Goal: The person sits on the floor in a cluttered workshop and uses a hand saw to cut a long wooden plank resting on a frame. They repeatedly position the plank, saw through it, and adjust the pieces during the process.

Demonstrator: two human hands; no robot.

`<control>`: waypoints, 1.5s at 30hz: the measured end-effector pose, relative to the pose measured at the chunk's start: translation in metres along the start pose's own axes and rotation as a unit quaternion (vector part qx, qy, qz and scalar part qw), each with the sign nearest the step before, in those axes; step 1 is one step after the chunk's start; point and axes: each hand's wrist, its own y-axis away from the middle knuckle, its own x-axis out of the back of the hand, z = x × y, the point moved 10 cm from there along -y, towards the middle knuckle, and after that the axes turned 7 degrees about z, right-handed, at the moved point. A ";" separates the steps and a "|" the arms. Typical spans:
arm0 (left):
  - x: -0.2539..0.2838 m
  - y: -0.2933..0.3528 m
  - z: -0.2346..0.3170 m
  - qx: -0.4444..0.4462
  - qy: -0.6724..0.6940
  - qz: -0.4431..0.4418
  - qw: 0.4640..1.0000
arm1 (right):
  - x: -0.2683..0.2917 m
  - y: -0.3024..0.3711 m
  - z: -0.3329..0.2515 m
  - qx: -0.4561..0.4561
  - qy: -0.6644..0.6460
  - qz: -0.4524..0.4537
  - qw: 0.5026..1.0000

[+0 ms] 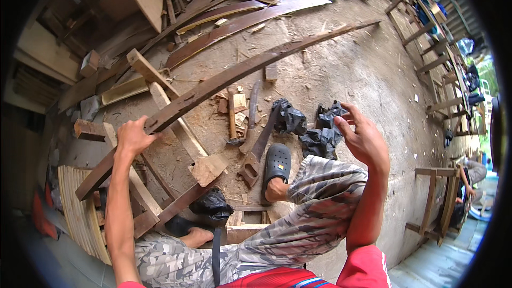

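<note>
My left hand (134, 137) is closed around a long dark wooden plank (240, 72), which lies across a rough wooden trestle (178, 122). From the left hand, one end of the plank slopes down to the lower left while the other reaches far off to the upper right. My right hand (367, 137) hangs in the air above my knee, fingers loosely curved and apart, holding nothing that I can see. Beneath and beside it lie crumpled black plastic bags (322, 140). A handsaw (261, 143) rests on the ground between the trestle and my sandalled foot (277, 168).
A hammer (232, 117) lies among wood offcuts (240, 104) by the saw. Stacked boards (224, 34) fill the far left. Slatted wood (80, 208) leans at the near left. Wooden frames (437, 64) line the right side, where another person (469, 181) sits.
</note>
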 end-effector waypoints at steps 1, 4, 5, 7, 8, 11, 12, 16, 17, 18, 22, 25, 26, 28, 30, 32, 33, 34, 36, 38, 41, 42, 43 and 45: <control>0.010 -0.002 0.003 -0.002 -0.006 0.007 1.000 | 0.001 0.004 0.001 -0.004 0.013 -0.004 1.000; 0.032 -0.009 0.005 -0.015 0.001 0.053 0.998 | -0.002 0.008 0.005 -0.008 0.024 -0.020 0.999; 0.034 -0.014 0.007 -0.014 0.002 0.048 0.999 | -0.002 0.010 0.002 -0.013 0.029 -0.023 0.999; 0.031 -0.016 0.003 -0.002 -0.004 0.038 0.999 | -0.003 0.013 0.000 -0.036 0.029 -0.049 0.998; 0.025 -0.022 0.000 0.003 -0.009 0.036 0.999 | 0.007 0.012 0.002 -0.030 0.027 -0.030 0.999; 0.010 -0.019 -0.017 0.011 0.037 0.062 0.997 | 0.054 0.028 0.005 -0.036 0.003 0.095 0.995; 0.003 -0.018 -0.022 0.009 0.064 0.076 0.995 | 0.064 0.036 0.019 -0.048 -0.020 0.118 0.992; -0.007 -0.018 -0.018 -0.047 0.044 0.131 0.989 | 0.090 0.079 0.073 -0.097 -0.044 0.162 0.981; -0.009 -0.019 -0.015 -0.053 0.041 0.132 0.989 | 0.097 0.091 0.079 -0.113 -0.060 0.168 0.978; -0.008 -0.019 -0.014 -0.050 0.026 0.127 0.990 | 0.102 0.101 0.081 -0.123 -0.060 0.182 0.974; -0.010 -0.016 -0.018 -0.067 -0.013 0.165 0.984 | 0.099 0.126 0.082 -0.156 -0.122 0.176 0.964; -0.015 -0.018 -0.018 -0.056 -0.022 0.146 0.988 | 0.090 0.125 0.076 -0.101 -0.109 0.154 0.977; -0.014 -0.017 -0.017 -0.060 -0.022 0.156 0.986 | 0.085 0.123 0.071 -0.091 -0.116 0.150 0.978; -0.012 -0.017 -0.015 -0.062 -0.021 0.166 0.984 | 0.075 0.116 0.061 -0.061 -0.118 0.143 0.981; -0.011 -0.017 -0.015 -0.059 -0.020 0.164 0.985 | 0.059 0.109 0.057 -0.023 -0.108 0.137 0.984; -0.014 -0.016 -0.019 -0.063 -0.031 0.173 0.982 | 0.035 0.108 0.052 -0.032 -0.082 0.094 0.992; -0.017 -0.018 -0.022 -0.070 -0.033 0.182 0.980 | 0.025 0.109 0.049 -0.031 -0.089 0.069 0.993; -0.017 -0.017 -0.022 -0.076 -0.036 0.190 0.978 | 0.012 0.109 0.052 -0.030 -0.098 0.042 0.994; -0.019 -0.017 -0.020 -0.079 -0.039 0.195 0.977 | -0.010 0.105 0.058 -0.020 -0.158 0.022 0.987; -0.016 -0.018 -0.019 -0.083 -0.042 0.202 0.975 | -0.035 0.095 0.071 -0.037 -0.142 -0.028 0.989; -0.015 -0.016 -0.022 -0.099 -0.043 0.229 0.967 | -0.078 0.057 0.082 -0.061 0.034 -0.125 0.990; -0.013 -0.015 -0.024 -0.096 -0.046 0.228 0.968 | -0.100 0.034 0.097 -0.056 0.082 -0.153 0.983; -0.014 -0.015 -0.023 -0.093 -0.048 0.226 0.968 | -0.117 0.010 0.112 -0.052 0.107 -0.164 0.979; -0.015 -0.016 -0.016 -0.102 -0.050 0.223 0.968 | -0.152 -0.025 0.154 -0.044 0.145 -0.163 0.975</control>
